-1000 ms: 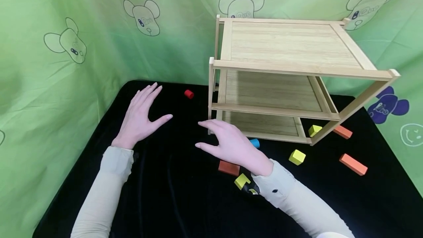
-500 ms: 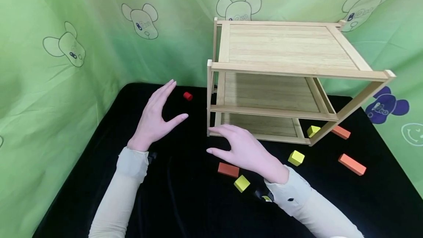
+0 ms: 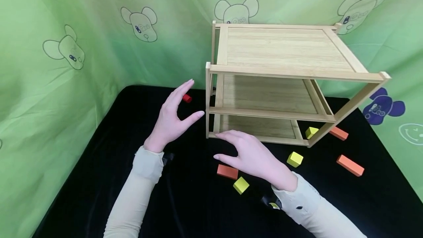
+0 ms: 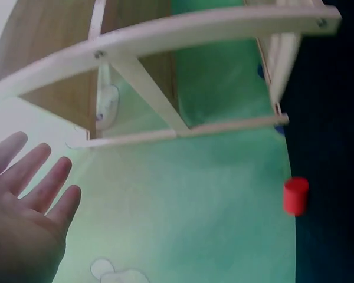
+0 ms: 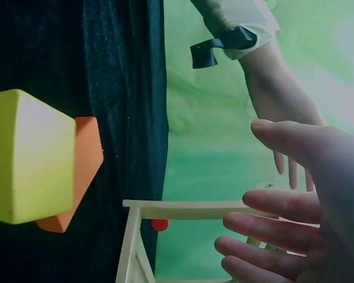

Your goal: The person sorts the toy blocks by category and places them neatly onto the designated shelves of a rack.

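A wooden three-tier shelf (image 3: 287, 72) stands on black cloth. Just left of its front left post, my left hand (image 3: 172, 120) hovers with fingers straight and thumb spread, holding nothing. Its fingertips partly cover a small red cylinder (image 3: 187, 98) in the head view; the left wrist view shows the red cylinder (image 4: 295, 196) whole. My right hand (image 3: 249, 155) is in front of the shelf's bottom tier, fingers extended, thumb apart and nothing in its grasp. Nearest to it lie a reddish-orange rectangular block (image 3: 227, 172) and a yellow cube (image 3: 241, 185).
Right of my right hand is another yellow cube (image 3: 295, 159). A third yellow cube (image 3: 311, 132) and an orange block (image 3: 339, 133) lie by the shelf's right post. Further right is one more orange block (image 3: 350, 165). Green patterned curtain (image 3: 99, 65) surrounds the black cloth (image 3: 198, 208).
My left hand has moved right, toward the shelf's left post. The right hand has shifted right and slightly down, covering the blue piece seen earlier. The view has tipped slightly. The blocks stay put.
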The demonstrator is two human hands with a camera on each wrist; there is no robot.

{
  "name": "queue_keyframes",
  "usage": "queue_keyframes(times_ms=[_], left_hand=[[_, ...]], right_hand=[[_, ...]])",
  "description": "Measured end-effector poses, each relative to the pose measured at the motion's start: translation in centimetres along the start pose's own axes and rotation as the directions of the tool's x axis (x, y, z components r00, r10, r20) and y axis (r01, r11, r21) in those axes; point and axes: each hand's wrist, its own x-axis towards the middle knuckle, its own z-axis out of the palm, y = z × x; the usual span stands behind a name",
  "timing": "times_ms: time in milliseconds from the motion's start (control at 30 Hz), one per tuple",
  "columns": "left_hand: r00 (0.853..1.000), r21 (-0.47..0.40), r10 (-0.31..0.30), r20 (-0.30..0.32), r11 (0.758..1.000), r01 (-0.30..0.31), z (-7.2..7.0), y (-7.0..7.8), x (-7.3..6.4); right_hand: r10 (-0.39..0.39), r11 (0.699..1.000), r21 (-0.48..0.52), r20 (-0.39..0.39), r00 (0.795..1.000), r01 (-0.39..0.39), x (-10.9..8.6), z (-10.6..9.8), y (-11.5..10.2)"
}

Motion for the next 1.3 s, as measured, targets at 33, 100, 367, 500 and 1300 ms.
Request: queue_keyframes(times_ms=[33,100,367,500,1300], left_hand=[[1.0,-0.015,0.0,-0.002,1.0,0.0,0.2,0.1,0.1],[1.0,-0.042,-0.004,-0.005,0.999,0.004,0.7,0.4,0.4],[0.997,-0.185,-0.065,-0.031,0.981,0.058,2.5,1.7,1.4],[0.993,-0.292,-0.109,-0.032,0.952,0.096,3.2,2.1,1.8],[0.968,-0.655,-0.251,-0.027,0.736,0.172,4.2,2.0,2.9]], right_hand=[[0.001,1.0,0.0,0.002,1.0,-0.001,-0.1,0.0,0.0],[0.004,1.0,0.003,0.007,1.0,-0.004,-0.3,0.1,0.1],[-0.001,1.0,0.002,0.027,1.0,0.001,-0.8,0.5,0.5],[-0.012,1.0,0.004,0.032,0.999,0.012,-0.9,0.8,0.7],[0.044,0.998,0.025,0.182,0.982,-0.049,-2.0,2.2,1.2]])
